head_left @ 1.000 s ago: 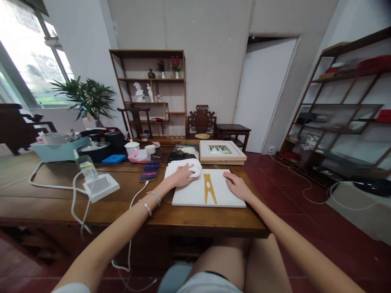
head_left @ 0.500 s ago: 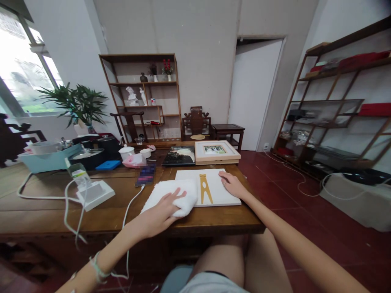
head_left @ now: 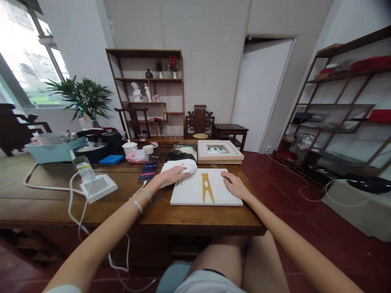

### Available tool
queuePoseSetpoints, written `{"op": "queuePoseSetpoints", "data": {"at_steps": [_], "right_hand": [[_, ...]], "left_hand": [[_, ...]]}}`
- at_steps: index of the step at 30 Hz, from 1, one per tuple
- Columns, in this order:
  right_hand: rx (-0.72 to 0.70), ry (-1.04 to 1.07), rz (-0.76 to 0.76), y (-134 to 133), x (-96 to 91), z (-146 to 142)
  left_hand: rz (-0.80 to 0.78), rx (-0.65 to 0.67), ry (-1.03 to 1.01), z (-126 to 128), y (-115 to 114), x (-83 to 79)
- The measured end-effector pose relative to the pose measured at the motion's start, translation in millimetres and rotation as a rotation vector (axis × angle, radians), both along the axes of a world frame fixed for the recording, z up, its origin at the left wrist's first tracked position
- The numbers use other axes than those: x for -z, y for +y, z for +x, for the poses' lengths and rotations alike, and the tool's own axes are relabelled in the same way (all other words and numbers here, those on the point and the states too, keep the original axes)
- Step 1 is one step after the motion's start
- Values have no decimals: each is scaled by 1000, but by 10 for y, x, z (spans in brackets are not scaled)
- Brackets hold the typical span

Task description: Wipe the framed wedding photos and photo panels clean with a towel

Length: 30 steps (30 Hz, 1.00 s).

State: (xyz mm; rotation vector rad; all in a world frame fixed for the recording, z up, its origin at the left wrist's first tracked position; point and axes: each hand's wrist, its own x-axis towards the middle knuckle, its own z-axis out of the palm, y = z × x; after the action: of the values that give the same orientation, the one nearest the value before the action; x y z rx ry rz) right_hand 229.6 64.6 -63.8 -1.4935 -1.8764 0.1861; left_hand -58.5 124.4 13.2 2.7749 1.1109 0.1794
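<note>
A white board or canvas (head_left: 189, 197) lies flat near the table's front right corner. On it rests a flat golden cat-shaped piece (head_left: 205, 187) with two long legs and an oval hole. My left hand (head_left: 174, 175) is closed on a bunched white towel (head_left: 190, 165) at the board's upper left corner. Small dark marks show on the board just below that hand. My right hand (head_left: 233, 185) lies on the board's right edge, fingers resting on its surface and holding nothing.
Behind the board are a framed photo (head_left: 218, 149) and a dark picture panel (head_left: 175, 154). A phone (head_left: 148, 171) with a white cable lies left of the towel. Farther left are a white cup (head_left: 130, 147), a blue box (head_left: 111, 159), a white power device (head_left: 102, 187) and a light-blue basin (head_left: 56, 152).
My left hand has carried the towel forward, from the board's left side to its upper left corner, uncovering the board's left part. My right hand stays on the right edge.
</note>
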Motion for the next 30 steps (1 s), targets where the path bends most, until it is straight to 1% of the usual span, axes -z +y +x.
{"op": "queuePoseSetpoints", "data": {"at_steps": [2,3,5,7,9,11,13,15,16,17,19,22,24,26,28,30], "right_hand": [[-2,-4,-1,-4,-5,-2],[-3,-7,-2,-7,-8,-5],[-4,-10,-3,-13,-15,-13],[-1,-9,0,-18,-19,-20],[3,-7,4,-18,-19,-23],[4,-3,8,-14,-16,-21],[6,2,7,-8,-13,-16],[7,9,0,-4,-10,-10],[6,13,-2,-3,-9,-7],[5,17,-3,-3,-8,-5],[3,23,0,-3,-7,-2],[-2,23,2,-5,-3,4],[-5,21,0,-3,3,11],[-6,19,-8,3,11,20],[-6,15,-18,10,21,30],[-8,14,-21,17,28,36]], "left_hand": [[5,-12,4,14,21,-6],[4,-11,11,11,-5,-1],[-4,3,29,-18,-135,22],[-13,21,56,-79,-371,49],[-8,40,94,-160,-691,59],[27,72,118,-239,-1037,41],[29,128,130,-292,-1322,-1],[20,154,136,-307,-1471,-49],[14,153,143,-299,-1483,-69],[7,147,154,-280,-1453,-82],[0,134,181,-213,-1287,-89],[24,122,219,-52,-886,-51],[60,64,219,74,-610,-7],[86,14,203,190,-384,37],[105,-11,185,274,-237,73],[121,-17,174,318,-187,98]]}}
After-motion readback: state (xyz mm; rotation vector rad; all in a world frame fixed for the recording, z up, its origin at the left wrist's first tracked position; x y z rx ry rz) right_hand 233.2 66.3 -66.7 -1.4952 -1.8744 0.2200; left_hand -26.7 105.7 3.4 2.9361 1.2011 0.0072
